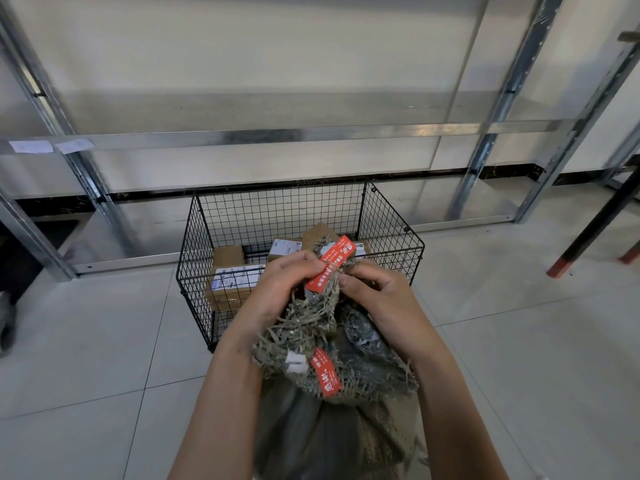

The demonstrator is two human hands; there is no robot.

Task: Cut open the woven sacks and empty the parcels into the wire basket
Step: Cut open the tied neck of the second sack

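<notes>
Tiled floor [104,341], by wire basket [277,209]: your L hand [280,285] & R hand [381,296] pinch the frayed sack [363,372] mouth; yank unevenly, contents may spill outside.

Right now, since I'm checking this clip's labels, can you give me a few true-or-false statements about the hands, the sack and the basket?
1. The left hand and the right hand both grip the frayed top of the sack. True.
2. The basket has nothing in it. False: cardboard boxes lie inside.
3. A red tag sits between the two hands. True.
4. The basket stands up on a shelf. False: it stands on the tiled floor, in front of the metal shelving.
5. One hand holds a knife. False: no knife shows; both hands hold only the sack.
</notes>
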